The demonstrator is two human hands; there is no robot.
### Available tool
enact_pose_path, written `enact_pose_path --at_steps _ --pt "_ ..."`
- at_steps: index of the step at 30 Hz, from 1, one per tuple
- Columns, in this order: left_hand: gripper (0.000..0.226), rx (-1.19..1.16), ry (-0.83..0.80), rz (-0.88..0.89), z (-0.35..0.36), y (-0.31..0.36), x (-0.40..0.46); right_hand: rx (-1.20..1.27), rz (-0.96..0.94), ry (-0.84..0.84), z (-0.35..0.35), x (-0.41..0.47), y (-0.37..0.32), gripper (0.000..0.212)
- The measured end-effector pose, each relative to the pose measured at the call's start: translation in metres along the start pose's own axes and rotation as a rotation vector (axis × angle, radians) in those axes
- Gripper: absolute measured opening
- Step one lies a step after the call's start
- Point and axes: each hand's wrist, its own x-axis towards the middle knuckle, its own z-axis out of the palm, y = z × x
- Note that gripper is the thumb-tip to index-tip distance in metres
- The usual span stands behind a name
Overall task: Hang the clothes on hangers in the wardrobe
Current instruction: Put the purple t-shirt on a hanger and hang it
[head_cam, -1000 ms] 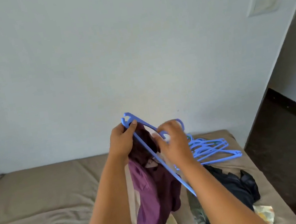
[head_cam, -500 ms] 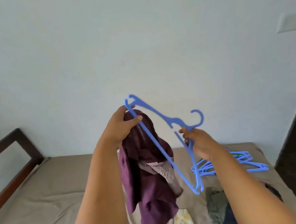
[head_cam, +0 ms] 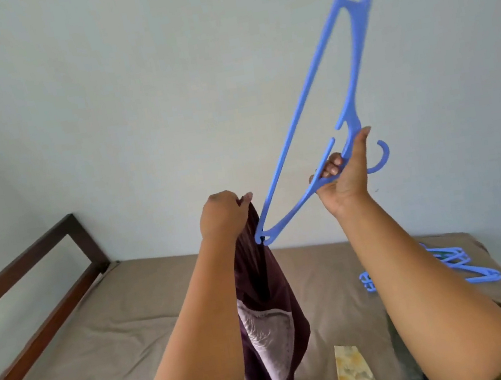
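My right hand [head_cam: 344, 176] grips a blue plastic hanger [head_cam: 311, 104] near its hook. The hanger stands almost on end, one arm tip high up against the wall and the other tip down at the garment. My left hand [head_cam: 222, 215] pinches the top of a dark purple garment [head_cam: 269, 305], which hangs down over the bed with a pale lining patch showing. The hanger's lower tip touches the cloth just below my left hand.
A bed with a tan sheet [head_cam: 89, 363] fills the lower view, with a dark wooden frame [head_cam: 27, 277] at the left. Several spare blue hangers [head_cam: 451, 266] lie at the bed's right. A yellow patterned cloth [head_cam: 351, 371] and dark clothes lie near me.
My right hand has swung the hanger up so one arm points high. My left hand still holds the purple garment, now off the upper arm tip. The view has tilted upward.
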Motion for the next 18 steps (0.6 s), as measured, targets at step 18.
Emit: enact_pose_path --at_steps 18 --pt "0.024 -0.570 -0.675 -0.206 -0.041 -0.050 0.033 -0.915 -0.343 0.030 -0.073 0.030 0.083 0.051"
